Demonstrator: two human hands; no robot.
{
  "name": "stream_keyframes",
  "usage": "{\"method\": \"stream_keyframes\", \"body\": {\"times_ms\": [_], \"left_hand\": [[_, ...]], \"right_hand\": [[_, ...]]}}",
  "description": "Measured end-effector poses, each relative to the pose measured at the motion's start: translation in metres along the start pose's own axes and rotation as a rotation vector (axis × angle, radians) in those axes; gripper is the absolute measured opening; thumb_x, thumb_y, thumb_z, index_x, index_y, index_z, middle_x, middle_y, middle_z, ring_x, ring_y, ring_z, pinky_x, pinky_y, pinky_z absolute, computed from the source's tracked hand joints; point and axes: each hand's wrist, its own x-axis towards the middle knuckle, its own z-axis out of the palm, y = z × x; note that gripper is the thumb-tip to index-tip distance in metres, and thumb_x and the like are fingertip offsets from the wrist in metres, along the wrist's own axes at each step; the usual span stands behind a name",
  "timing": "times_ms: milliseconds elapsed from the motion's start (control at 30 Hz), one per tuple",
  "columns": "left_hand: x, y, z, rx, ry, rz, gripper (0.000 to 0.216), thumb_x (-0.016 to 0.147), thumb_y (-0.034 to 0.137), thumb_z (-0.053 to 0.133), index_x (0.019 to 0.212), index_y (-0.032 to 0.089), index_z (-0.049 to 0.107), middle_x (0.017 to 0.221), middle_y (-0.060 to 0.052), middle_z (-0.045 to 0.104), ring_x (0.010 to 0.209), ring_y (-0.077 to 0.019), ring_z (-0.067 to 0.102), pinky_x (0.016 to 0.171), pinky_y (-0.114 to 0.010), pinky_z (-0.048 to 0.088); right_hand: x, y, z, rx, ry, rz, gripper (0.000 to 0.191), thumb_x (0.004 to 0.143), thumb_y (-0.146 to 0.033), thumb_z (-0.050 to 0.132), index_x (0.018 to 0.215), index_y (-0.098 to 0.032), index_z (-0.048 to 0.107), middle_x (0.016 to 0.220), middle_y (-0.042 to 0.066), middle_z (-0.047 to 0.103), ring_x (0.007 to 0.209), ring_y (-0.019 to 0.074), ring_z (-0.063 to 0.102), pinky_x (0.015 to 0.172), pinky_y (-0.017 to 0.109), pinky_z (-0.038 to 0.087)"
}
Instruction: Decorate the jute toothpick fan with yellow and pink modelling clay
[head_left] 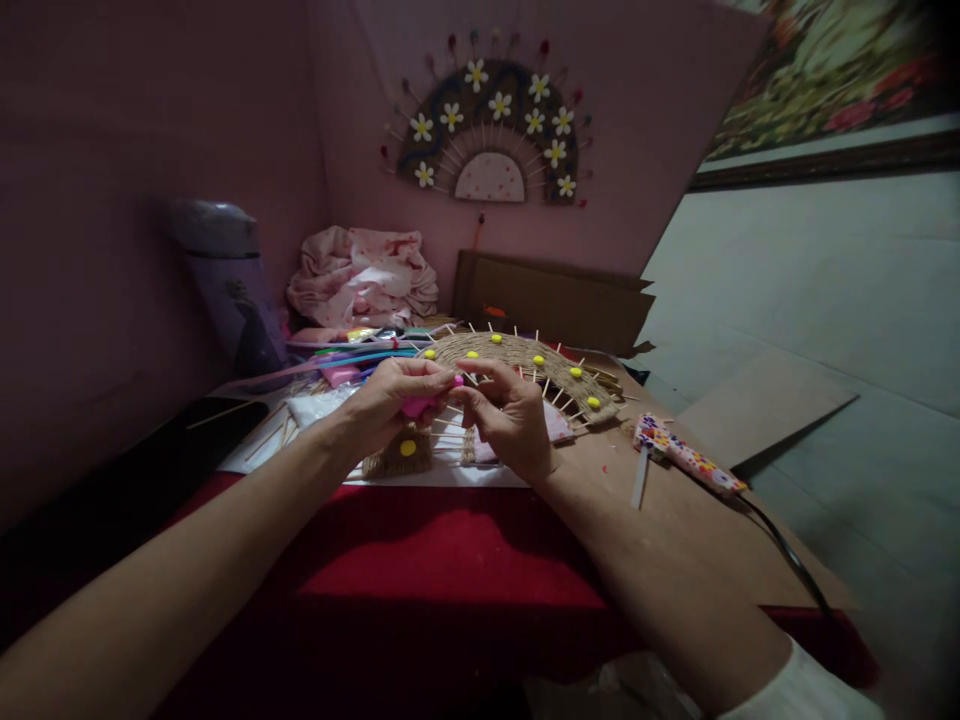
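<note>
Above the table my left hand (397,395) is closed around a pink lump of modelling clay (417,405). A small pink bit of it (458,381) shows at the left thumb tip. My right hand (510,415) pinches that bit between thumb and forefinger, so both hands meet there. Behind and below them lies a fan-shaped piece of woven twine on thin sticks (517,350), dotted with flat yellow discs (538,360). Its inner half-round panel (559,425) is partly hidden by my right hand.
A flower-patterned glue gun (686,455) with a black cord lies on brown board at right. Coloured strips (375,350), a purple bag-like cylinder (232,290) and pink cloth (367,275) are at back left. Cardboard (551,300) leans behind; a finished-looking fan (487,110) hangs on the wall.
</note>
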Motion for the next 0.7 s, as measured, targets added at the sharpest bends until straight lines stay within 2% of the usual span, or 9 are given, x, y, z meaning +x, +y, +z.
{"method": "stream_keyframes", "body": {"times_ms": [133, 267, 400, 567, 700], "left_hand": [[0.0005, 0.0001, -0.0008, -0.011, 0.012, -0.005, 0.031, 0.06, 0.034, 0.085, 0.065, 0.011, 0.065, 0.051, 0.0, 0.055, 0.04, -0.0063, 0.045, 0.038, -0.018, 0.028], [0.0007, -0.001, -0.0012, -0.018, -0.001, 0.002, 0.032, 0.059, 0.031, 0.086, 0.059, 0.011, 0.061, 0.051, 0.0, 0.055, 0.041, -0.0057, 0.044, 0.038, -0.018, 0.028], [0.0002, -0.0017, 0.0001, -0.028, 0.014, -0.021, 0.031, 0.061, 0.034, 0.085, 0.066, 0.011, 0.066, 0.051, 0.0, 0.056, 0.041, -0.0058, 0.045, 0.038, -0.017, 0.028], [0.0011, -0.0025, 0.0003, -0.045, -0.008, -0.01, 0.032, 0.058, 0.029, 0.087, 0.056, 0.012, 0.06, 0.051, 0.0, 0.055, 0.039, -0.0046, 0.043, 0.038, -0.017, 0.027], [0.0029, -0.0042, -0.001, -0.041, 0.012, -0.029, 0.031, 0.061, 0.034, 0.086, 0.065, 0.011, 0.064, 0.052, 0.0, 0.057, 0.039, -0.0056, 0.045, 0.037, -0.017, 0.027]], "right_hand": [[0.0005, -0.0003, -0.0006, 0.0, 0.013, -0.007, 0.021, 0.085, -0.04, 0.068, 0.092, -0.02, 0.069, 0.05, -0.006, 0.057, 0.042, 0.0081, 0.051, 0.04, 0.019, 0.038], [0.0001, 0.0003, -0.0008, -0.037, -0.003, -0.016, 0.022, 0.086, -0.039, 0.068, 0.098, -0.02, 0.068, 0.05, -0.006, 0.057, 0.042, 0.0082, 0.052, 0.041, 0.019, 0.038], [-0.0001, 0.0023, -0.0009, -0.05, 0.017, -0.032, 0.019, 0.087, -0.037, 0.067, 0.094, -0.02, 0.068, 0.05, -0.006, 0.057, 0.043, 0.0085, 0.053, 0.043, 0.02, 0.039], [0.0001, 0.0024, -0.0011, -0.063, 0.001, -0.032, 0.021, 0.087, -0.037, 0.067, 0.097, -0.019, 0.068, 0.05, -0.006, 0.057, 0.043, 0.0082, 0.052, 0.044, 0.02, 0.039], [0.0001, 0.0032, -0.0008, -0.055, 0.021, -0.023, 0.021, 0.086, -0.04, 0.067, 0.093, -0.02, 0.068, 0.049, -0.006, 0.057, 0.043, 0.0088, 0.054, 0.044, 0.021, 0.041]]}}
